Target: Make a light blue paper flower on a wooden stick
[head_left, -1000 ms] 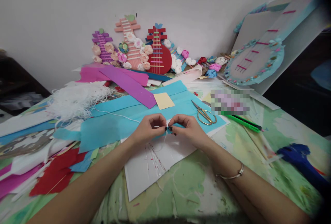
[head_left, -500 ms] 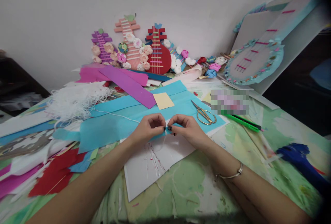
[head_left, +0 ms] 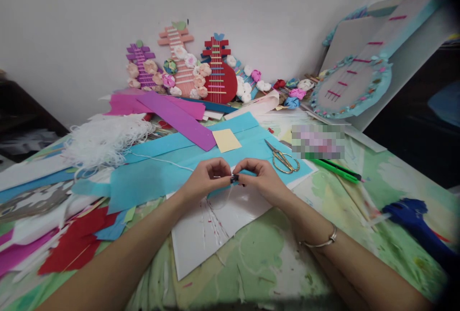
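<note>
My left hand (head_left: 212,175) and my right hand (head_left: 257,175) meet over the blue paper, fingertips pinched together and touching. Between them is a white string (head_left: 168,161), which runs in from the left; a thin loop of it hangs below the fingertips. The exact spot they pinch is largely covered by the fingers. Under the hands lie blue crepe paper (head_left: 154,181) and a white board (head_left: 196,244) with thin whitish strands on it. Gold-handled scissors (head_left: 285,161) rest on the blue paper, right of my right hand.
A tangled heap of white string (head_left: 104,141) sits at the left. Purple paper (head_left: 176,119) and a beige card (head_left: 227,140) lie beyond the hands. A green cutter (head_left: 338,169) and a blue glue gun (head_left: 413,220) are on the right. Paper lutes (head_left: 219,78) lean against the wall.
The fingertips of both hands have closed together, with the left thumb shifting slightly right. The string loop below has moved a little. The rest lies as before.
</note>
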Motion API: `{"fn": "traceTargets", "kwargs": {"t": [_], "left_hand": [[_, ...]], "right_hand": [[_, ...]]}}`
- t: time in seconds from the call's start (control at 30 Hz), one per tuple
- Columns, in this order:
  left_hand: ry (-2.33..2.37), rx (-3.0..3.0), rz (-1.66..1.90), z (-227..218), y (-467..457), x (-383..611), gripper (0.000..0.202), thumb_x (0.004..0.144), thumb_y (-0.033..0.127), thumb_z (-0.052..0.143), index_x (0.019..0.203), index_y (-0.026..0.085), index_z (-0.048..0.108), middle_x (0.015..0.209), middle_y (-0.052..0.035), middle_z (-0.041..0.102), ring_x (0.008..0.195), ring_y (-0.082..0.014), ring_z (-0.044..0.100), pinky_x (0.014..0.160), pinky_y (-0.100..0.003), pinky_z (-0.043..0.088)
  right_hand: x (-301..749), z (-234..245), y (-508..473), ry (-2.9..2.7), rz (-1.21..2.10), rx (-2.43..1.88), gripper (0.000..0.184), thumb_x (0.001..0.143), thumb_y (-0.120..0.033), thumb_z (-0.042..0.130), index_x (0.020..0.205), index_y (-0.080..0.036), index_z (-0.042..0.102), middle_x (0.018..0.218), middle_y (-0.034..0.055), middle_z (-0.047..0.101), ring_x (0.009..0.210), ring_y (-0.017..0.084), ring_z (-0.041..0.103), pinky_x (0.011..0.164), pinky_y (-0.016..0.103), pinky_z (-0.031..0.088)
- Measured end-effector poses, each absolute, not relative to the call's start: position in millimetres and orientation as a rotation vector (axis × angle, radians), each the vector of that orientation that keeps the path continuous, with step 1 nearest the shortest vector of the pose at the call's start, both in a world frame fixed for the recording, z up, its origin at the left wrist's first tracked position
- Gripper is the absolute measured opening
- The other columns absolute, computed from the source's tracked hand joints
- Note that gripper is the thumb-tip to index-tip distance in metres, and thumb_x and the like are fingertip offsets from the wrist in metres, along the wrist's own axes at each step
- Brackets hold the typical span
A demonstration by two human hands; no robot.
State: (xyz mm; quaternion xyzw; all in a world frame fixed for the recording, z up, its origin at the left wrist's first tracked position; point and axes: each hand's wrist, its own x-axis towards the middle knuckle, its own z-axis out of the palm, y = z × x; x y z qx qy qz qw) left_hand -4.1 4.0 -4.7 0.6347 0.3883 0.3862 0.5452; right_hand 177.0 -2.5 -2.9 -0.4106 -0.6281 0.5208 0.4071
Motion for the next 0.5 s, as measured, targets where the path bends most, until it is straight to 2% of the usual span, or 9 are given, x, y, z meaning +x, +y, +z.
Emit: {"fn": "traceTargets", "kwargs": {"t": [0.17,0.3,0.4,0.5], "left_hand": [[0.948,1.497,0.849,-9.6,7.2,-5.0,0.023,0.064,0.031,0.072,0.075,0.012,0.064,0.075,-0.0033,0.065,0.067,-0.0113,0.058,0.066,-0.023,0.045],[1.018,1.460,0.849,-7.9,7.4,-5.9,0.025,0.060,0.032,0.075,0.073,0.013,0.066,0.069,-0.0020,0.065,0.061,-0.0104,0.057,0.059,-0.021,0.044],[1.076,1.387,0.924,-4.5,7.8,-6.3,0.026,0.058,0.035,0.076,0.070,0.013,0.065,0.064,-0.0013,0.064,0.057,-0.0099,0.055,0.054,-0.021,0.042],[1.087,1.340,1.019,-2.6,9.6,-7.4,0.025,0.059,0.036,0.075,0.070,0.015,0.067,0.065,-0.0010,0.064,0.058,-0.0100,0.055,0.056,-0.021,0.042]], "right_hand": [[178.5,-4.0,0.7,-1.596,1.249,-1.000,0.015,0.068,-0.024,0.062,0.080,-0.015,0.066,0.075,0.0016,0.064,0.061,0.009,0.053,0.058,0.022,0.043],[190.7,-0.6,10.0,-1.660,1.063,-1.073,0.024,0.074,-0.030,0.056,0.089,-0.015,0.066,0.080,0.0047,0.066,0.064,0.011,0.057,0.062,0.026,0.045],[215.1,4.1,21.9,-1.753,0.441,-1.448,0.019,0.076,-0.022,0.051,0.085,-0.016,0.066,0.081,0.0059,0.067,0.075,0.016,0.060,0.073,0.030,0.045],[242.1,4.9,32.8,-1.820,-0.041,-1.915,0.027,0.073,-0.018,0.052,0.096,-0.012,0.064,0.094,0.0136,0.066,0.089,0.024,0.059,0.082,0.036,0.040]]}}
